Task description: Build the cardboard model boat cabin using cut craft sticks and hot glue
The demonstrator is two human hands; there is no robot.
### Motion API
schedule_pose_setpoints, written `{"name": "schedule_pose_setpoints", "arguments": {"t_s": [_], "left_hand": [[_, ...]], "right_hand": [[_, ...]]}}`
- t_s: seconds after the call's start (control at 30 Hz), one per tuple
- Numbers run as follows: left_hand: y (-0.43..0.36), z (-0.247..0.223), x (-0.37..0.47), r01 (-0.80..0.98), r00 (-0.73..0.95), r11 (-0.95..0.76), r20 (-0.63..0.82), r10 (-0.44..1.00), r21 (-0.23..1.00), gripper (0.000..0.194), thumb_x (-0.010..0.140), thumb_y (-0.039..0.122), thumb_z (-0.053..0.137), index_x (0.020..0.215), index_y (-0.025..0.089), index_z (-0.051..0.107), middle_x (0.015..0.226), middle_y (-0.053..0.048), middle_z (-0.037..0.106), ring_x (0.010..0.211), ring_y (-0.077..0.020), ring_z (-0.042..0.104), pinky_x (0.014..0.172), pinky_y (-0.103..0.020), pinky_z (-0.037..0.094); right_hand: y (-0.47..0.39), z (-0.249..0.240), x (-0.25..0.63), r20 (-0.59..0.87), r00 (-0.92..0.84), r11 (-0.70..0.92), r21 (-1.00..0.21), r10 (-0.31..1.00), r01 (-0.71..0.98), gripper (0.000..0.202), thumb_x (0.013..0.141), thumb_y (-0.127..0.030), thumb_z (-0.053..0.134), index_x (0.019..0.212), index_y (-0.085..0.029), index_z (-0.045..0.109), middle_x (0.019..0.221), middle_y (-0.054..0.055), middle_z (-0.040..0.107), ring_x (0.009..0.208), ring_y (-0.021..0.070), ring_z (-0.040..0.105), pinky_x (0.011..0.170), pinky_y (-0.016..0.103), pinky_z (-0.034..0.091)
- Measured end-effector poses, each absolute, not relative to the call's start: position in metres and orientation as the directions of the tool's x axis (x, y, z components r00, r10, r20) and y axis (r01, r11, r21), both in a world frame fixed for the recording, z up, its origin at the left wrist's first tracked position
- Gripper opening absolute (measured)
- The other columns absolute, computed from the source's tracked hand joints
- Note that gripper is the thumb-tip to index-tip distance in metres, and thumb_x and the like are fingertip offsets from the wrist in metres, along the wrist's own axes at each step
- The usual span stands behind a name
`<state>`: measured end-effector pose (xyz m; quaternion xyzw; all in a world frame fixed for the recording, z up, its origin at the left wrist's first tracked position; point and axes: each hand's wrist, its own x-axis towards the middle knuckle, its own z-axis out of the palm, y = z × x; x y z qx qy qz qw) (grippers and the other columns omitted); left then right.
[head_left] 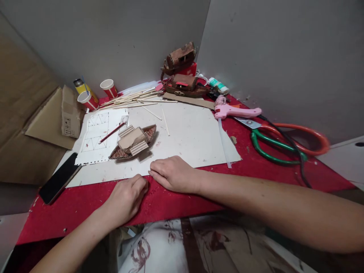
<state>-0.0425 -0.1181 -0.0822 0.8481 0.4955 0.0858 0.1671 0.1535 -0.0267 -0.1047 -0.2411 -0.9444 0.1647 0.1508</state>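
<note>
My left hand (126,199) rests closed on the red cloth (182,203) by the table's front edge, its fingers curled under. Just to its right, my right hand (172,173) lies in a loose fist across the edge of the white paper sheet (187,132). Nothing shows in either hand, and a small gap parts them. Beyond them sits a small cardboard model boat (132,141) with brown ends and a flat cardboard roof with ridged side pieces. It touches neither hand. A dark red pencil (111,133) lies on a notebook page (93,151) with truss-like drawings.
Two finished-looking boats (186,85) stand at the back near thin wooden sticks (131,99). Paper cups (109,89) are at back left, a phone (59,180) at left. A pink glue gun (236,110) and large scissors (278,138) lie right. Cardboard (49,117) leans left.
</note>
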Motion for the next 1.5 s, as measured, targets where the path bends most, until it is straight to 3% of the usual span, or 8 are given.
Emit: {"name": "schedule_pose_setpoints", "arguments": {"t_s": [0.17, 0.4, 0.93, 1.07, 1.13, 1.27, 1.4, 1.5], "left_hand": [[-0.136, -0.072, -0.064, 0.737, 0.425, -0.345, -0.002, 0.905, 0.581, 0.013, 0.097, 0.016, 0.042, 0.09, 0.022, 0.051, 0.084, -0.003, 0.062, 0.076, -0.0153, 0.06, 0.07, -0.026, 0.048], [-0.132, -0.08, -0.059, 0.801, 0.161, -0.215, 0.144, 0.976, 0.559, 0.006, 0.093, 0.02, 0.054, 0.092, 0.021, 0.059, 0.082, -0.001, 0.07, 0.073, -0.0144, 0.066, 0.067, -0.024, 0.05], [-0.141, -0.06, -0.059, 0.901, 0.243, -0.167, -0.149, 0.958, 0.401, 0.02, 0.094, 0.019, 0.044, 0.082, 0.02, 0.059, 0.077, -0.005, 0.065, 0.068, -0.0186, 0.062, 0.063, -0.028, 0.044], [-0.205, -0.047, -0.089, 0.862, 0.22, 0.046, -0.454, 0.863, 0.504, 0.019, 0.093, 0.025, 0.049, 0.076, 0.023, 0.058, 0.069, 0.001, 0.061, 0.059, -0.0144, 0.057, 0.054, -0.023, 0.039], [-0.234, -0.047, -0.102, 0.85, 0.08, 0.139, -0.385, 0.919, 0.508, 0.023, 0.091, 0.033, 0.055, 0.071, 0.022, 0.055, 0.066, 0.002, 0.057, 0.058, -0.014, 0.053, 0.053, -0.023, 0.039], [-0.26, -0.045, -0.114, 0.786, -0.074, 0.215, -0.257, 0.964, 0.58, 0.038, 0.092, 0.038, 0.052, 0.06, 0.021, 0.039, 0.057, 0.005, 0.04, 0.051, -0.0114, 0.04, 0.049, -0.021, 0.035], [-0.255, -0.039, -0.111, 0.743, -0.16, 0.21, -0.135, 0.978, 0.635, 0.035, 0.091, 0.039, 0.055, 0.064, 0.021, 0.043, 0.061, 0.004, 0.043, 0.056, -0.0117, 0.043, 0.053, -0.021, 0.039], [-0.249, -0.038, -0.109, 0.708, -0.176, 0.186, -0.085, 0.981, 0.681, 0.03, 0.09, 0.038, 0.058, 0.067, 0.021, 0.05, 0.063, 0.003, 0.048, 0.058, -0.0122, 0.047, 0.054, -0.02, 0.042]], "right_hand": [[-0.026, -0.104, 0.155, 0.206, -0.841, 0.828, -0.395, 0.501, 0.397, 0.026, 0.1, -0.027, 0.04, 0.083, -0.017, 0.058, 0.083, 0.004, 0.07, 0.069, 0.0162, 0.057, 0.059, 0.031, 0.029], [-0.027, -0.104, 0.154, 0.202, -0.84, 0.825, -0.401, 0.503, 0.397, 0.026, 0.1, -0.027, 0.04, 0.083, -0.017, 0.057, 0.083, 0.005, 0.07, 0.069, 0.0165, 0.057, 0.059, 0.031, 0.028], [-0.026, -0.107, 0.155, 0.252, -0.837, 0.826, -0.444, 0.486, 0.346, 0.027, 0.099, -0.027, 0.04, 0.081, -0.018, 0.057, 0.08, 0.005, 0.068, 0.068, 0.0165, 0.056, 0.061, 0.03, 0.029], [-0.028, -0.107, 0.156, 0.264, -0.819, 0.811, -0.465, 0.509, 0.354, 0.026, 0.1, -0.026, 0.039, 0.084, -0.017, 0.058, 0.08, 0.005, 0.067, 0.067, 0.0168, 0.055, 0.061, 0.03, 0.032], [-0.032, -0.105, 0.154, 0.266, -0.82, 0.809, -0.475, 0.507, 0.346, 0.025, 0.101, -0.024, 0.039, 0.088, -0.016, 0.059, 0.082, 0.007, 0.067, 0.069, 0.0172, 0.056, 0.062, 0.03, 0.035], [-0.052, -0.094, 0.132, 0.256, -0.888, 0.85, -0.473, 0.382, 0.23, 0.021, 0.099, -0.019, 0.043, 0.092, -0.014, 0.062, 0.087, 0.01, 0.068, 0.08, 0.0192, 0.058, 0.072, 0.032, 0.042], [-0.098, -0.08, 0.096, 0.25, -0.945, 0.878, -0.473, 0.211, 0.071, 0.022, 0.096, -0.01, 0.047, 0.11, -0.011, 0.064, 0.106, 0.012, 0.07, 0.096, 0.0179, 0.061, 0.086, 0.03, 0.046], [-0.125, -0.072, 0.084, 0.29, -0.946, 0.818, -0.501, -0.148, -0.282, 0.043, 0.095, -0.028, 0.058, 0.137, -0.017, 0.053, 0.13, 0.004, 0.064, 0.116, 0.0135, 0.057, 0.096, 0.02, 0.043]]}}
